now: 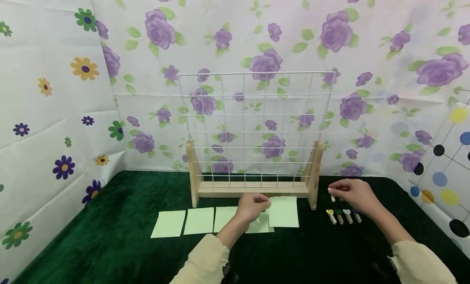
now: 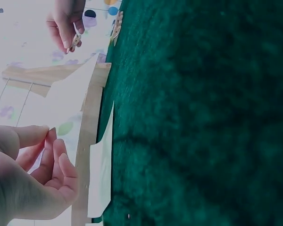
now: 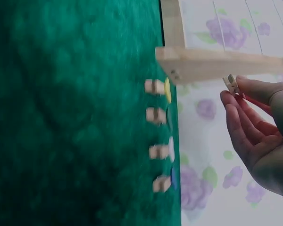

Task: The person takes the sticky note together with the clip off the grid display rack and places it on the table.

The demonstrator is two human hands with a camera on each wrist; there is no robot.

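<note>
My left hand [image 1: 251, 207] pinches a pale green square sheet of paper [image 1: 284, 212] by its upper left corner, between thumb and fingertips. That sheet overlaps another pale green sheet [image 1: 259, 223] beneath it in the head view. My right hand [image 1: 353, 193] pinches a small wooden clothespin [image 3: 232, 84] between thumb and fingers, to the right of the rack. Below this hand lies a row of small wooden clothespins with heart tops: a yellow-heart one [image 1: 331, 216], a green-heart one [image 1: 339, 216], a white-heart one [image 1: 348, 216] and a blue-heart one [image 1: 357, 216].
A white wire grid rack [image 1: 253, 114] stands upright in a wooden base [image 1: 220, 191] behind the papers. More pale green sheets [image 1: 167, 224] lie in a row on the dark green cloth [image 1: 110, 231]. Flowered curtains [image 1: 227, 39] hang behind and at the sides.
</note>
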